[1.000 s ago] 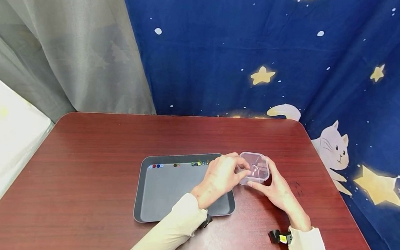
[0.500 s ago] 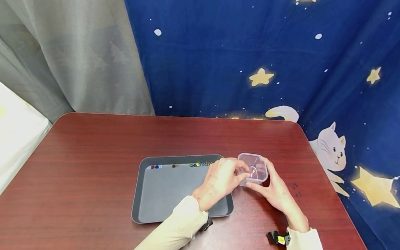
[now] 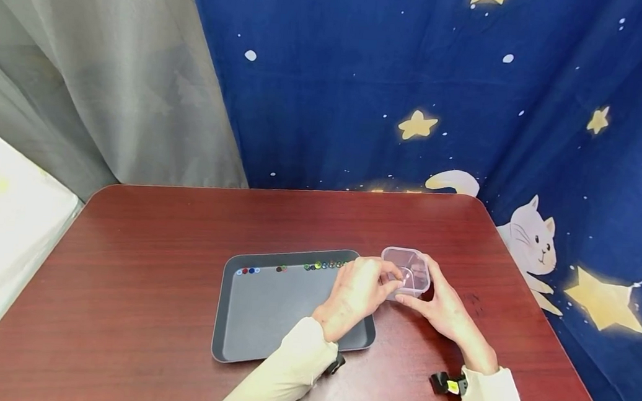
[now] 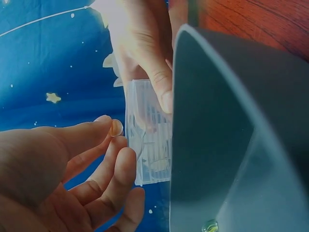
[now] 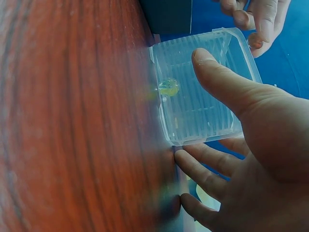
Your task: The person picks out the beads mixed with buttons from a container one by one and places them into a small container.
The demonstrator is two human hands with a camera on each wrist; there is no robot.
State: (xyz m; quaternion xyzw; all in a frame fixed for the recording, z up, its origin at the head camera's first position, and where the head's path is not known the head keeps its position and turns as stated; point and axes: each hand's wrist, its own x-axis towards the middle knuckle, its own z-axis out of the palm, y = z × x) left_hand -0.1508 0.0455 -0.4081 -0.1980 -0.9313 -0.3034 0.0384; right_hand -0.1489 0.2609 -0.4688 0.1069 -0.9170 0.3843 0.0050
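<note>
My left hand (image 3: pixel 356 290) pinches a small clear marble with an orange tint (image 4: pixel 117 127) between thumb and forefinger, right by the rim of a clear plastic container (image 3: pixel 419 274). The other fingers are loosely bent. My right hand (image 3: pixel 447 309) grips that container from its right side, with the thumb (image 5: pixel 227 87) along the near wall. The container stands on the table, its mouth up. Through its wall the right wrist view shows a yellow-green marble (image 5: pixel 169 87) at the bottom. Left of it lies a dark grey tray (image 3: pixel 259 326), partly hidden by my left hand and forearm.
Along the tray's far edge sit several small marbles in separate groups: blue and red ones (image 3: pixel 248 271) at left, a small cluster (image 3: pixel 281 268) in the middle, and a green-yellow row (image 3: pixel 318 265) at right. The reddish-brown table (image 3: pixel 125 286) ends at curtains behind.
Both hands keep nearly the same pose at the container. The left hand has shifted very slightly, and the head view has drifted a little.
</note>
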